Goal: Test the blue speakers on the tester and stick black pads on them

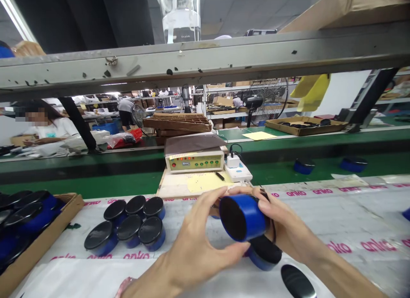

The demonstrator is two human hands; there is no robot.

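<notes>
Both my hands are raised over the bench around a short blue cylinder, tilted so its dark round end faces left. My left hand curves around that end, thumb at the lower edge and fingers behind the upper side. My right hand grips the other end, where a dark part shows between the fingers. Just below is another blue cylinder with a black top. A loose glossy black disc lies on the white sheet near my right forearm. What my hidden fingertips touch, I cannot see.
Several black-topped blue cylinders stand at left, beside a cardboard box of more. Behind are a control box with lit indicators, a white plug adapter and a green conveyor. A shelf beam crosses above. A person sits far left.
</notes>
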